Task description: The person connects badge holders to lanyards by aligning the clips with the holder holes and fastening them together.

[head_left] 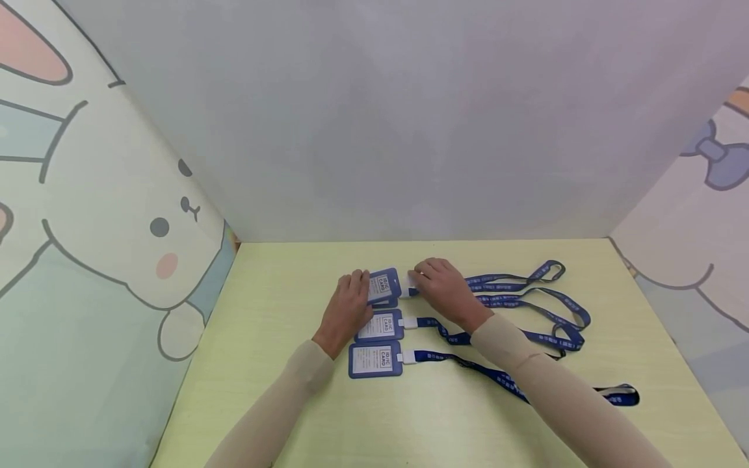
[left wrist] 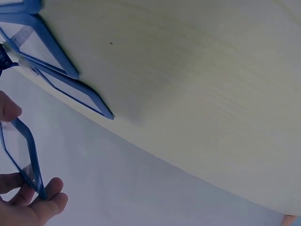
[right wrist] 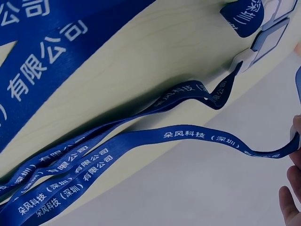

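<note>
In the head view my left hand [head_left: 346, 311] holds a blue-framed ID card holder [head_left: 382, 286] by its left end. The left wrist view shows fingers and thumb pinching the edges of that holder [left wrist: 31, 146], which is raised off the table. My right hand [head_left: 446, 289] is just right of it, its fingertips pinching the white clip end of a blue lanyard [right wrist: 188, 133]. Another card holder [head_left: 387, 303] lies partly hidden beneath the raised one. Below it, two more lie flat, a middle holder [head_left: 379, 325] and a front holder [head_left: 375, 359].
Blue lanyards with white print trail rightward across the pale wooden table [head_left: 281, 279]; one loop [head_left: 552, 270] lies at the back right, another [head_left: 623, 394] at the front right. A grey wall [head_left: 409, 130] rises behind the table, with cartoon-printed panels [head_left: 117, 195] at both sides.
</note>
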Tool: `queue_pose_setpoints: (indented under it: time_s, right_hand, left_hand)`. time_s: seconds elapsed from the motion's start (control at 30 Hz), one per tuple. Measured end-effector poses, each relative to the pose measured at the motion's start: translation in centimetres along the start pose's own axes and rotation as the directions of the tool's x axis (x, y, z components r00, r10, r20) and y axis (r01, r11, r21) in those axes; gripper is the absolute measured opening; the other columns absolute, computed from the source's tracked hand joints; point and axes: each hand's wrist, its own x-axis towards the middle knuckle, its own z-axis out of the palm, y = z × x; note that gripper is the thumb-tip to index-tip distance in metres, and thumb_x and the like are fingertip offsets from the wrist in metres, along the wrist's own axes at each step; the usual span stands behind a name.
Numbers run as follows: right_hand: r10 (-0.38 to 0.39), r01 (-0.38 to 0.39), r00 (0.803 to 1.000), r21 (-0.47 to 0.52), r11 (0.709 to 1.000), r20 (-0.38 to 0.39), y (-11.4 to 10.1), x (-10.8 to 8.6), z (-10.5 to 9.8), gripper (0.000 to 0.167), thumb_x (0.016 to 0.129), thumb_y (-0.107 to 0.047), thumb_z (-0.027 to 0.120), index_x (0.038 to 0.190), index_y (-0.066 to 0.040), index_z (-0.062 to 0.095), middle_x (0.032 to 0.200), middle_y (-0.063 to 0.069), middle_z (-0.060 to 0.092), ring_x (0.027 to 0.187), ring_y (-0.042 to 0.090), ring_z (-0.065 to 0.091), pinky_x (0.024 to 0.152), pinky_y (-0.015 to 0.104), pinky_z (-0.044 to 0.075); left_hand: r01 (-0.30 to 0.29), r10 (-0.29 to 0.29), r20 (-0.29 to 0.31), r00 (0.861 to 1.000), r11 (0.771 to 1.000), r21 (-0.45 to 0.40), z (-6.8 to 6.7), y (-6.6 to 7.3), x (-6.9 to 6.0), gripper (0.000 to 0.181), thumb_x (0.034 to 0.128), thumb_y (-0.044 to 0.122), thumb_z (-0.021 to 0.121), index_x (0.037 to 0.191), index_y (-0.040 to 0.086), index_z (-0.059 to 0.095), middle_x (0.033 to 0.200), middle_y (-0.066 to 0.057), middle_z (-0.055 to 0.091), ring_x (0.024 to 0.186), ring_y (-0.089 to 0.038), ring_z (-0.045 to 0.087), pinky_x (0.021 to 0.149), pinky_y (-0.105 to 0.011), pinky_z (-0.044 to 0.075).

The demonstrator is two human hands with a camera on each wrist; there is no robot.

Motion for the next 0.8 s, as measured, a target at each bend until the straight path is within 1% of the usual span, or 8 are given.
queue_pose_setpoints:
  time_s: [0.17,0.37,0.6,0.8]
  right_hand:
    - [0.001,-0.001,1.000,-0.019,1.000,0.003,-0.14,0.10,0.18,0.037,0.087,-0.008,0.088,0.121,-0.004,0.075,0.113,0.007,0.073,0.110,0.025,0.068,0.104,0.039,0.056]
    - [-0.004,0.004,1.000,-0.010,1.000,-0.010,-0.24,0.08,0.43,0.037,0.087,-0.007,0.088,0.121,-0.004,0.076,0.112,0.007,0.073,0.109,0.025,0.068,0.102,0.038,0.056]
    - [-0.005,0.005,1.000,0.010,1.000,-0.027,-0.41,0.12,0.65,0.038,0.087,-0.008,0.087,0.124,-0.005,0.075,0.113,0.008,0.073,0.109,0.026,0.068,0.103,0.039,0.057]
    - [-0.005,0.005,1.000,0.008,1.000,-0.023,-0.39,0.05,0.84,0.038,0.087,-0.007,0.087,0.123,-0.005,0.076,0.113,0.008,0.073,0.110,0.026,0.068,0.103,0.040,0.057]
  left_hand:
    - [0.005,-0.005,-0.002,1.000,1.000,-0.005,-0.11,0.00,-0.03,0.074,0.0919,0.030,0.080,0.149,-0.007,0.051,0.138,-0.022,0.058,0.118,-0.033,0.060,0.107,-0.037,0.055]
    - [0.012,-0.012,-0.004,1.000,1.000,-0.003,-0.13,0.02,-0.12,0.075,0.0919,0.030,0.080,0.150,-0.007,0.051,0.138,-0.023,0.058,0.117,-0.033,0.061,0.105,-0.036,0.056]
    - [0.008,-0.008,-0.041,0.999,1.000,0.012,0.10,0.08,-0.21,0.073,0.0909,0.030,0.080,0.148,-0.007,0.052,0.135,-0.021,0.058,0.112,-0.031,0.062,0.101,-0.034,0.058]
    - [0.011,-0.011,-0.046,0.999,1.000,-0.010,0.16,0.22,-0.31,0.075,0.0907,0.031,0.081,0.148,-0.006,0.051,0.136,-0.021,0.058,0.113,-0.031,0.061,0.101,-0.034,0.058]
